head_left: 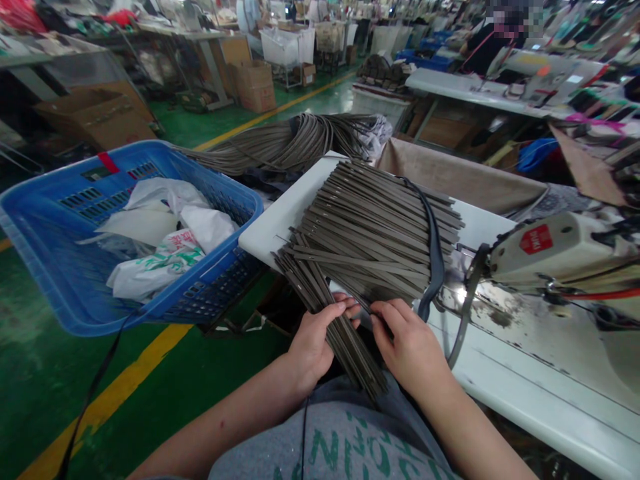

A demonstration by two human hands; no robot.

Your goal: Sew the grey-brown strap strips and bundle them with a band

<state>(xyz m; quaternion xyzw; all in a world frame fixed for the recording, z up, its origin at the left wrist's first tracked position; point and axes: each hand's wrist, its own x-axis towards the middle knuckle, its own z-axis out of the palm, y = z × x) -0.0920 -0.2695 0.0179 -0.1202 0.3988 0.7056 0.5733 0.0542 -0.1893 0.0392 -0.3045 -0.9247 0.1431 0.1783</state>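
Note:
My left hand (320, 333) is closed around a bundle of thin grey-brown strips (353, 353), which slants over the near edge of the table toward my lap. Just right of it, my right hand (403, 337) pinches a dark strip between thumb and fingers, close to the table edge. A broad pile of similar strips (370, 223) lies across the white tabletop (267, 237) ahead of both hands. Over the right side of that pile runs a dark curved band (430, 243).
A sewing machine (565, 253) stands on the right, with a grey strap (467, 307) hanging beside its head. At left is a blue basket (210, 273) holding white plastic bags (160, 260). Long coiled strips (300, 140) lie behind the table. A person (495, 43) sits farther back.

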